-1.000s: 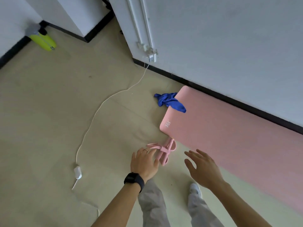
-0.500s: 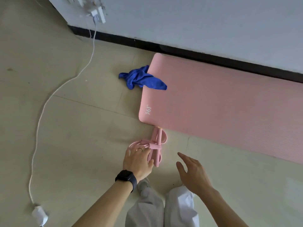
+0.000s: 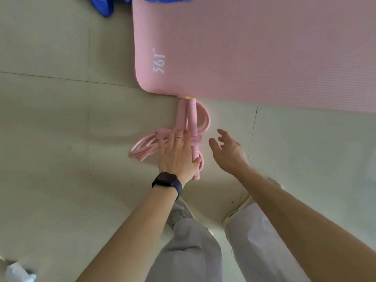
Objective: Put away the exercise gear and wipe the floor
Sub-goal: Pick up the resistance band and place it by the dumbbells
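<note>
On the floor (image 3: 61,119), touching the mat's (image 3: 254,53) near edge, lies the pink rope (image 3: 192,117). The left hand (image 3: 176,157) now reaches further over it, fingers flat and spread. The right hand (image 3: 227,151) has come nearer and hovers just beside it, fingers apart.

floor (image 3: 61,110): pale beige, tiled | joints (image 3: 61,78): thin, dark | light: soft, even

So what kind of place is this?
Probably a room at home used for workouts: a pink exercise mat lies unrolled on the tiled floor, with a bundled pink jump rope beside it.
</note>
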Available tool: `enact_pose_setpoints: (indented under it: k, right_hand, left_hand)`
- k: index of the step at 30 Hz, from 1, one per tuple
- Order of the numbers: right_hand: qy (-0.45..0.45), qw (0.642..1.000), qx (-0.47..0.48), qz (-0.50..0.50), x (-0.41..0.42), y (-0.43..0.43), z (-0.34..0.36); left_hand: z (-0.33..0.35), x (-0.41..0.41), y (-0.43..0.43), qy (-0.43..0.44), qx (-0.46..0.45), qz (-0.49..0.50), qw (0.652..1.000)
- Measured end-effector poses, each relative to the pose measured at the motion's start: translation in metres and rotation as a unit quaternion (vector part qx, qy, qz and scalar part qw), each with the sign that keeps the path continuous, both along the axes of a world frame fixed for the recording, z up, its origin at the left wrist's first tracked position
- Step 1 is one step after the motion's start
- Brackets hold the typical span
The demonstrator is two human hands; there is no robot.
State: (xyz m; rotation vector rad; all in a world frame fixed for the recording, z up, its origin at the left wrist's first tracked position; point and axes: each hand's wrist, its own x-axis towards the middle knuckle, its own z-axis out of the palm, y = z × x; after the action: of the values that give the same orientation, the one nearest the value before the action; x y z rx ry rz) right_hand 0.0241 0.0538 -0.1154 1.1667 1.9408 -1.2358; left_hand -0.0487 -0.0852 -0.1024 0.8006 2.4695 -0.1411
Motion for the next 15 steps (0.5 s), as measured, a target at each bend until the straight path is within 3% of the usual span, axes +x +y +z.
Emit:
enact_pose_setpoints:
  k: [4, 8, 15]
  right_hand:
    - [0.036, 0.995, -0.029, -0.084, -0.024, -0.004, -0.056]
    - [0.073, 0.991, 0.003, -0.112, -0.038, -0.014, -0.087]
    - [0.058, 0.991, -0.009, -0.124, -0.020, -0.026, -0.034]
  left_hand:
    - [-0.053, 0.011, 0.002, 0.045, -0.015, -0.015, 0.999]
    - [-0.078, 0.013, -0.005, 0.087, 0.022, -0.022, 0.996]
    - [-0.018, 0.002, -0.010, 0.055, -0.046, 0.039, 0.997]
